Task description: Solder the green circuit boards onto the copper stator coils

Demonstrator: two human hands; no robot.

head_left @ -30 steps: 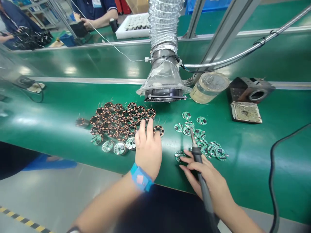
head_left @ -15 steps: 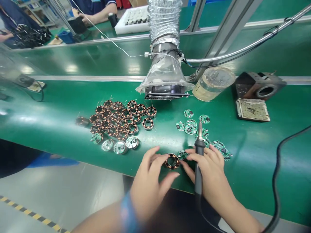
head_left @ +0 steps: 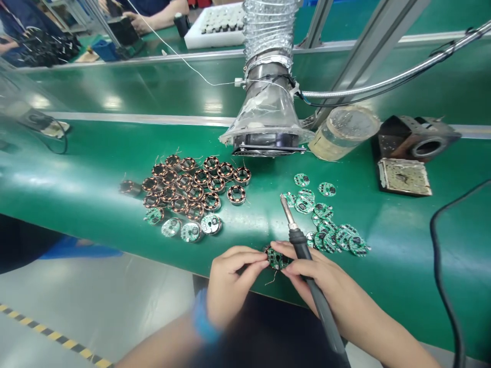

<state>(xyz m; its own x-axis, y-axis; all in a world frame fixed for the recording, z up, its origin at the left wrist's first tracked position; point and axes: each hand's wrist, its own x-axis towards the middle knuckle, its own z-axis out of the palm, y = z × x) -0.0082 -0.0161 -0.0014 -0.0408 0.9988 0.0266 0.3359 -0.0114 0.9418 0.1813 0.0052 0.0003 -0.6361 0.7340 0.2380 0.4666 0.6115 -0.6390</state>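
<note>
My left hand (head_left: 230, 278) and my right hand (head_left: 318, 278) meet at the near edge of the green bench. Between their fingertips they pinch a copper coil ring with a small round green circuit board (head_left: 276, 257) on top of it. My right hand also grips a black soldering iron (head_left: 303, 250), its tip pointing up and away to the left. A heap of copper coil rings (head_left: 192, 184) lies to the left. Loose round circuit boards (head_left: 326, 225) lie to the right.
A fume duct with a clear hood (head_left: 268, 117) hangs over the bench behind the parts. A solder spool (head_left: 343, 130), an iron stand (head_left: 420, 138) and a dirty sponge pad (head_left: 404, 176) sit at the right. A black cable (head_left: 441, 286) runs down the right. Other people's hands work at the far top left.
My left hand took a coil ring from the heap and brought it to the near edge. A circuit board now sits on it, both hands pinching it. The iron tip tilted left.
</note>
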